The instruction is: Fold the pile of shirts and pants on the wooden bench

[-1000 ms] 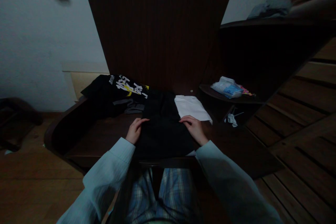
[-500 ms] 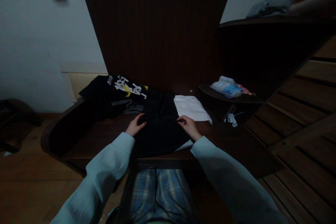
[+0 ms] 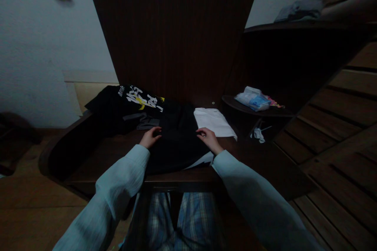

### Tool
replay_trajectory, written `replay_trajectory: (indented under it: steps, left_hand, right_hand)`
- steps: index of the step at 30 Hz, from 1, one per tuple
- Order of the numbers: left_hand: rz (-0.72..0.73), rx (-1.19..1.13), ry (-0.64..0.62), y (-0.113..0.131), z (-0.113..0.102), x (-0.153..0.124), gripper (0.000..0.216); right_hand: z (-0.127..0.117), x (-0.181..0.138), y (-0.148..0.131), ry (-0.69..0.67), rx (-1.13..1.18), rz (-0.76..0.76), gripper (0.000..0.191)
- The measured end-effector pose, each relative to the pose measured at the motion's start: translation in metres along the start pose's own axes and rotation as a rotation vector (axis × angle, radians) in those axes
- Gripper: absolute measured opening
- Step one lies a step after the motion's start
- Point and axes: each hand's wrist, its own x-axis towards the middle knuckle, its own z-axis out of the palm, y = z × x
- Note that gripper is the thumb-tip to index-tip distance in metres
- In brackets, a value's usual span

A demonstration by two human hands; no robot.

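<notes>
A black garment [image 3: 178, 137] lies spread on a dark wooden table [image 3: 97, 157] in front of me. My left hand [image 3: 150, 137] rests on its left edge, fingers curled onto the cloth. My right hand [image 3: 207, 138] lies on its right edge, fingers bent and pressing the fabric. A folded white garment [image 3: 213, 121] sits just beyond my right hand. A black shirt with white and yellow print [image 3: 129, 102] lies at the table's back left, with a grey piece [image 3: 145, 121] beside it.
A small round shelf [image 3: 235, 104] at the right holds a plastic packet with blue contents [image 3: 253, 99]. A dark wooden panel stands behind the table. Wooden slats run along the right. My plaid trousers [image 3: 188, 215] show below the table edge.
Both hands have slid away from me along the black garment's edges, towards the back of the table. The view has shifted slightly.
</notes>
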Motion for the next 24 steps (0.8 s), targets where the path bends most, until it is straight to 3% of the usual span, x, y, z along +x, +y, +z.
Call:
replay_trajectory:
  steps: [3,5,7,10,15,19,24]
  left_hand:
    - [0.073,0.226,0.018,0.004,-0.003,-0.009,0.041]
    - [0.165,0.303,-0.029,0.016,-0.011,-0.021,0.042]
    - [0.267,0.336,-0.169,0.034,-0.018,-0.033,0.039]
    - [0.385,0.369,-0.383,0.068,-0.021,-0.044,0.036]
    - [0.439,0.419,-0.526,0.101,0.012,-0.043,0.043]
    - [0.387,0.476,-0.512,0.093,0.045,-0.048,0.047]
    - [0.389,0.459,-0.447,0.081,0.060,-0.061,0.045]
  right_hand:
    - [-0.005,-0.011,-0.004,0.076,-0.051,-0.022,0.021]
    - [-0.015,-0.025,-0.006,0.160,-0.040,0.047,0.024]
    - [-0.028,-0.044,-0.009,0.139,-0.017,0.143,0.030]
    - [-0.043,-0.076,-0.016,-0.003,0.032,0.236,0.042]
    - [-0.045,-0.108,-0.038,-0.136,-0.026,0.205,0.037]
    - [-0.037,-0.111,-0.042,-0.158,0.046,0.300,0.034]
    - [-0.031,-0.115,-0.030,-0.064,0.122,0.377,0.040]
